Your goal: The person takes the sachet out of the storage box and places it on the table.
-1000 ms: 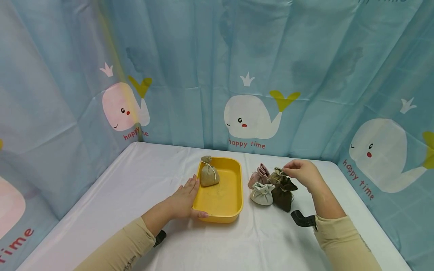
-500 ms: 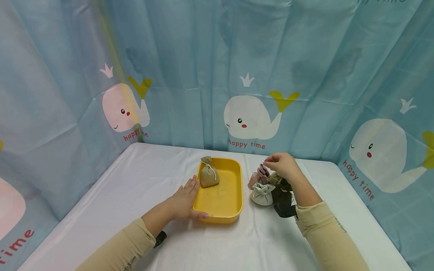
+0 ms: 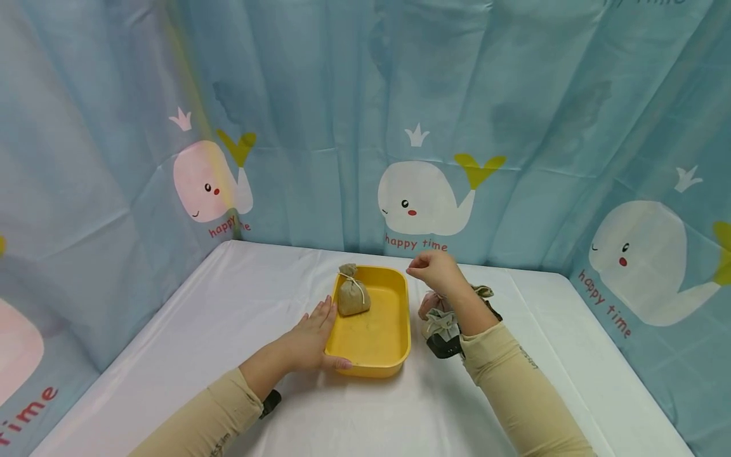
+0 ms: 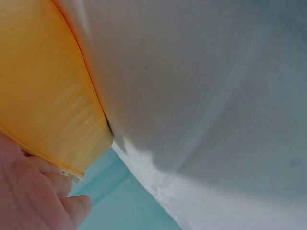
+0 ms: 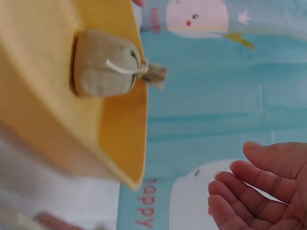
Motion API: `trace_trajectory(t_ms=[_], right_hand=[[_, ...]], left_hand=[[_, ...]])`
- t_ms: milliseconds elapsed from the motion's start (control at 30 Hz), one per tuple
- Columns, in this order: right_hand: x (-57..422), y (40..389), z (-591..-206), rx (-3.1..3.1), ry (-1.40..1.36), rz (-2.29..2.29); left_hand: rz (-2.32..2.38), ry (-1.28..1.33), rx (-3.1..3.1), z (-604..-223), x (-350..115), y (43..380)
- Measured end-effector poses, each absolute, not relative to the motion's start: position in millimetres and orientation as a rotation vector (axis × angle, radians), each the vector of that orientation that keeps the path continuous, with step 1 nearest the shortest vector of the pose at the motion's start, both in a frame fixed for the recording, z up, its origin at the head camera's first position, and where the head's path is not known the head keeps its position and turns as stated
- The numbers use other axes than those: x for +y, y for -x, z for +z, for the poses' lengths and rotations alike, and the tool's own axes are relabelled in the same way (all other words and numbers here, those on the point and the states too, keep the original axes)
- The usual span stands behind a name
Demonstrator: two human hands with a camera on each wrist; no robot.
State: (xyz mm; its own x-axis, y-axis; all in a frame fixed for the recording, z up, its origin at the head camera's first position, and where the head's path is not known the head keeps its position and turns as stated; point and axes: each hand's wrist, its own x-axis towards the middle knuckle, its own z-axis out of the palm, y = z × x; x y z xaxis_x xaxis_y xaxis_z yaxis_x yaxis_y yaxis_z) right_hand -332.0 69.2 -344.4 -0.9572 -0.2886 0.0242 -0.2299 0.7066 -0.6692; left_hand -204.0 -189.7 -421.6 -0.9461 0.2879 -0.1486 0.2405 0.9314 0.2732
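Note:
My left hand (image 3: 310, 337) rests along the left wall of a yellow plastic tray (image 3: 374, 343), its fingers straight and its thumb at the near corner. A beige drawstring pouch (image 3: 353, 297) with a white cord sits upright in the tray's far left part. Above the tray's far right corner hovers my right hand (image 3: 436, 273), holding nothing. In the right wrist view its relaxed fingers and thumb stand apart. Beneath that forearm are a pink pouch (image 3: 432, 304), a pale grey-white pouch (image 3: 441, 324) and an olive pouch (image 3: 483, 291); a dark brown pouch is mostly hidden.
A white cloth (image 3: 274, 279) covers the table. Behind it hangs a light blue curtain (image 3: 308, 190) printed with whales. Each wrist carries a black camera mount, such as the right mount (image 3: 444, 346).
My right hand has moved left, from over the olive and brown pouches, past the pink one, to the tray's far right corner. My left hand and the tray have stayed still.

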Motion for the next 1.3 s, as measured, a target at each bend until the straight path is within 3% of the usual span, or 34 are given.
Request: trace_trajectory(t_ms=[1300], right_hand=[[-33,371,-392,2.6,0.507,-1.186]], left_hand=[[0.331,-0.432,2.916,-422,-191,205]])
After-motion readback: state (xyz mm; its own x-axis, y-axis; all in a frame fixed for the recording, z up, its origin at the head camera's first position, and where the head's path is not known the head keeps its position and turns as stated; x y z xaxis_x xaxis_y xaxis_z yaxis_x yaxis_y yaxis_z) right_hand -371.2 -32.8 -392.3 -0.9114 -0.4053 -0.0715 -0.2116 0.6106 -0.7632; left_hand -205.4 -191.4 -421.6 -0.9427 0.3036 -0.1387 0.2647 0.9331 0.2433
